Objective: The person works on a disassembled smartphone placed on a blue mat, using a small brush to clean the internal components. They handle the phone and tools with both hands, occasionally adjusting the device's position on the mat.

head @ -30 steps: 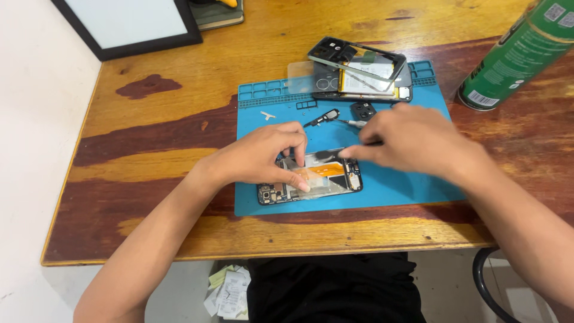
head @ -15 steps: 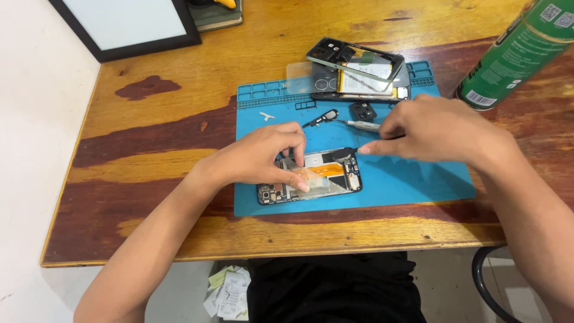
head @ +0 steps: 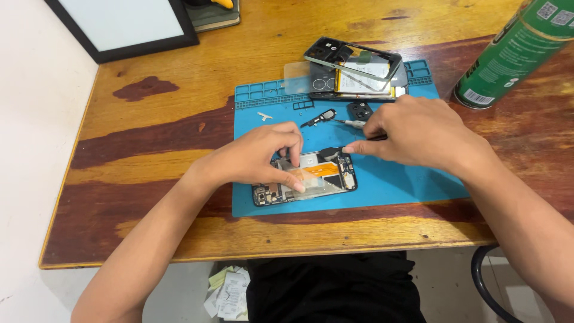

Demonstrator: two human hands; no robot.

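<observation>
An open phone w/ no back cover lies on a blue mat, near the front edge of the wood surface. The left hand presses down on it, fingers pinched on the phone's top edge & thumb on the middle. The right hand grips a thin dark tool; its tip sits at the phone's top right part, by an orange strip.

Looks like it's mid-way: the phone's insides show, and small black bits lie loose on the mat. A 2nd phone body w/ a loose frame sits at the mat's far edge. Lots is not put back yet. A green can stands off to the right, and a black-framed board lies far left.
</observation>
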